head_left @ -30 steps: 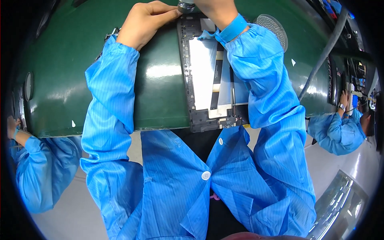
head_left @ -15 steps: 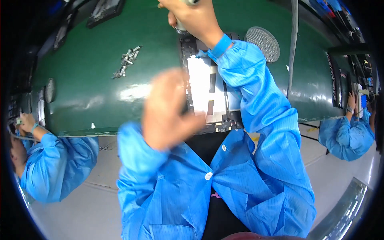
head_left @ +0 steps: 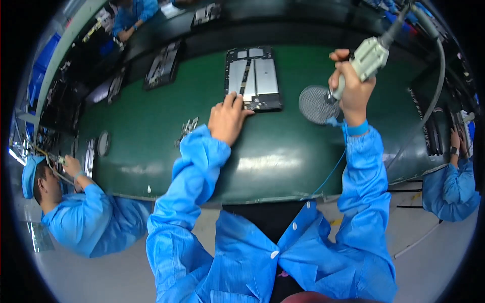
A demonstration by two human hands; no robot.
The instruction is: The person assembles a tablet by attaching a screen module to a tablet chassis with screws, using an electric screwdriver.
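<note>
An opened tablet (head_left: 265, 76) lies on the green table ahead of me, its pale battery panels and dark inner strip exposed. My left hand (head_left: 226, 120) is at its near left corner, fingers stretched out onto the near edge and thumb spread along it. My right hand (head_left: 355, 90) is wrapped round a pale electric screwdriver (head_left: 370, 59), held tilted with its tip low over a round grey dish (head_left: 316, 103). Whether the tip touches the dish's studded-looking surface or carries a screw is too small to tell. A blue band (head_left: 357, 129) with a thin cord circles my right wrist.
Small metal parts (head_left: 187, 130) lie in a pile left of my left hand. A cable (head_left: 440, 76) hangs at the right from above. Other opened devices (head_left: 162, 65) stand at the far left. Co-workers in blue (head_left: 93, 214) sit at left, right and across.
The tablet now lies farther from me, at the table's middle. My right hand has moved right with the screwdriver, from over the tablet to the dish. My left hand has come to the tablet's edge.
</note>
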